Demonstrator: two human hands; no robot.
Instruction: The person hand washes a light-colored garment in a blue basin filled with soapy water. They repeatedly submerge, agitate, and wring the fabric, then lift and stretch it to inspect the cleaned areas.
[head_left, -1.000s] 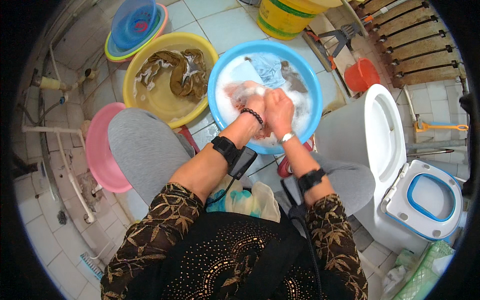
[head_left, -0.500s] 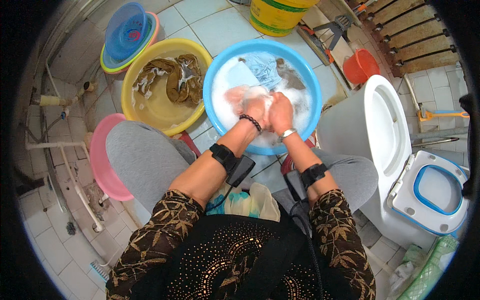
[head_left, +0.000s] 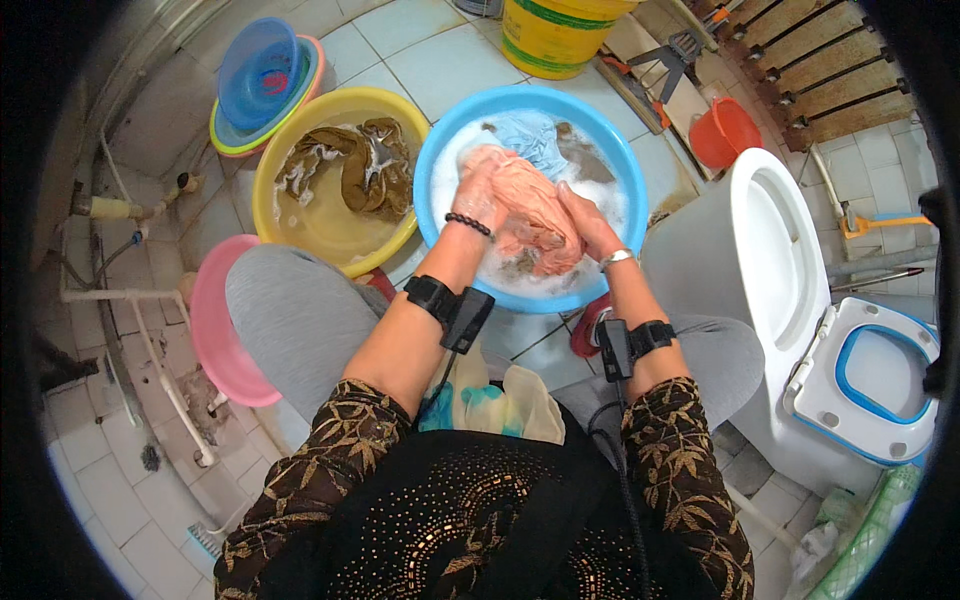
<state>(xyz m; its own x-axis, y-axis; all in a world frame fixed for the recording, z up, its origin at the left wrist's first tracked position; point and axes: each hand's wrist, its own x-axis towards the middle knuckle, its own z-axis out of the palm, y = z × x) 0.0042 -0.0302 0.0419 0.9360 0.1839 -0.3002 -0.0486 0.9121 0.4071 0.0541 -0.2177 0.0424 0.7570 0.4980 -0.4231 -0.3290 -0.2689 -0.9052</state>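
Both hands grip a pink cloth [head_left: 530, 215] in the suds of the blue basin [head_left: 620, 160]: the left hand [head_left: 480, 190] closed on its left end, the right hand [head_left: 590, 222] pressing its right side. A yellow basin [head_left: 275, 150] stands left; a yellow bucket [head_left: 555, 35] beyond.

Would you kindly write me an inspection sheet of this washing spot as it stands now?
Surface: tiled floor, wet-looking.
Job's things: blue basin of suds; pink cloth over it; a blue cloth behind.
Clutter: yellow basin with brown clothes; stacked bowls; pink basin; yellow bucket; red scoop.
Hands: left hand and right hand both grip the pink cloth.
Cables: a black lead from the right forearm band.
Surroundings: toilet, lid up; wall pipes.
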